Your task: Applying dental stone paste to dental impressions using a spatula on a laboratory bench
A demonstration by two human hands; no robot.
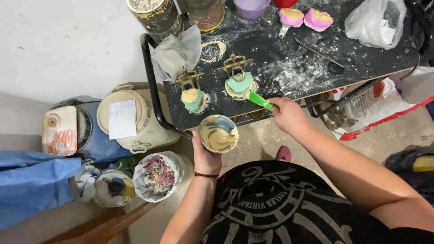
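Mixing bowl (219, 133) of cream plaster, still well filled, gripped in left hand (204, 156) at bench (289, 68) edge; right hand (288, 115) clenches green spatula (260, 100) on teal mould (239, 83), partly coated; second mould (193, 98) filled.

A small dental-cast workshop, seen from above: a black desk (289, 68) dusted white with plaster carries two brass articulators (235, 65) holding green and cream moulds, and pink-and-yellow casts (305, 18) near its far edge. A bowl of cream plaster mix (219, 134) and a green-handled spatula (260, 100) are in use. Lidded tubs (131, 117), a bag of broken cast scraps (156, 176) and plaster-stained tins (156, 16) crowd the bare concrete floor (58, 49).
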